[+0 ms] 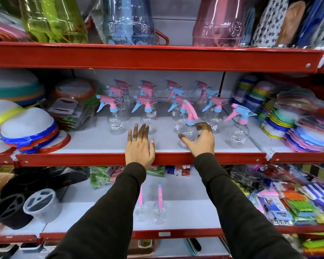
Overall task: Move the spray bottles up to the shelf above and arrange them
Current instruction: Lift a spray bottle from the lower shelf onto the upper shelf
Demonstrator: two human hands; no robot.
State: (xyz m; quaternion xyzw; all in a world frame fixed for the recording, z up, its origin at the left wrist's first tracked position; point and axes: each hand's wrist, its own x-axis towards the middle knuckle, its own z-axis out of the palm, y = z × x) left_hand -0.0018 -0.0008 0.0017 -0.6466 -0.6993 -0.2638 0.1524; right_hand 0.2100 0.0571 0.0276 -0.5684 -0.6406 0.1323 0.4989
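Observation:
Several clear spray bottles with pink and blue triggers stand in rows on the middle shelf (94,144). My right hand (200,140) curls around the round body of one front bottle (188,130), thumb on its left, fingers over its top. Another spray bottle (238,128) stands apart just to the right. My left hand (139,146) lies flat with fingers apart on the shelf front, just in front of a bottle (148,119). Two more spray bottles (158,210) stand on the lower shelf between my forearms.
Stacked plastic lids and bowls (26,131) crowd the left of the middle shelf, and colourful stacked plates (295,126) crowd its right. Large tinted bottles (127,19) sit on the top shelf. Black and grey holders (22,206) and packaged goods (288,202) flank the lower shelf.

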